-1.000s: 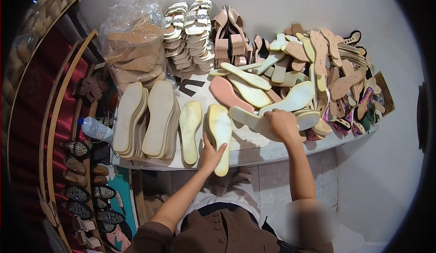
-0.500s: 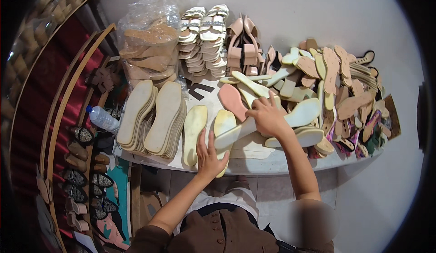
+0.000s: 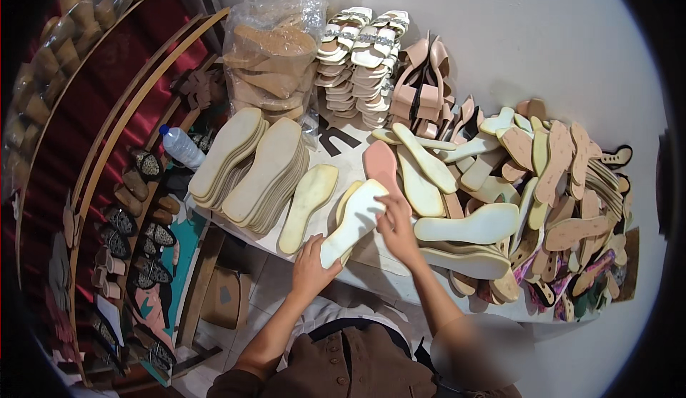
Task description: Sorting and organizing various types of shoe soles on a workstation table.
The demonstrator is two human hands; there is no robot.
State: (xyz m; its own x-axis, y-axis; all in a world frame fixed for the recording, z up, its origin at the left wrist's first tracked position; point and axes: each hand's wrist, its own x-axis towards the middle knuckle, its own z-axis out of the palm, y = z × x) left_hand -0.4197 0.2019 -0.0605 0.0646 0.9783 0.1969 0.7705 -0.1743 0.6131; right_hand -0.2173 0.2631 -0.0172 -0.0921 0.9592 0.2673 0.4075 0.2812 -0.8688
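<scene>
Both hands are at a pale white shoe insole (image 3: 351, 221), which lies slantwise over a yellowish insole (image 3: 344, 199) mostly hidden beneath it. My left hand (image 3: 313, 268) grips the narrow heel end, its fingers along the edge. At the broader toe end, my right hand (image 3: 395, 230) holds the right edge with bent fingers. Just left of the pair rests another yellowish insole (image 3: 307, 209). A pink insole (image 3: 386, 169) lies beyond my right hand, close to several loose pale insoles (image 3: 468, 224) on the right.
Two tall stacks of beige insoles (image 3: 268, 169) stand at the table's left. Behind them are a plastic bag of soles (image 3: 275, 69) and white sandals (image 3: 368, 55). A heap of tan soles (image 3: 564, 169) covers the right. A water bottle (image 3: 183, 148) and shoe racks (image 3: 107, 162) stand left.
The white insole has swung from pointing right to pointing away from me, now over the yellowish one. My right hand has moved left and nearer with it; the whole view has turned.
</scene>
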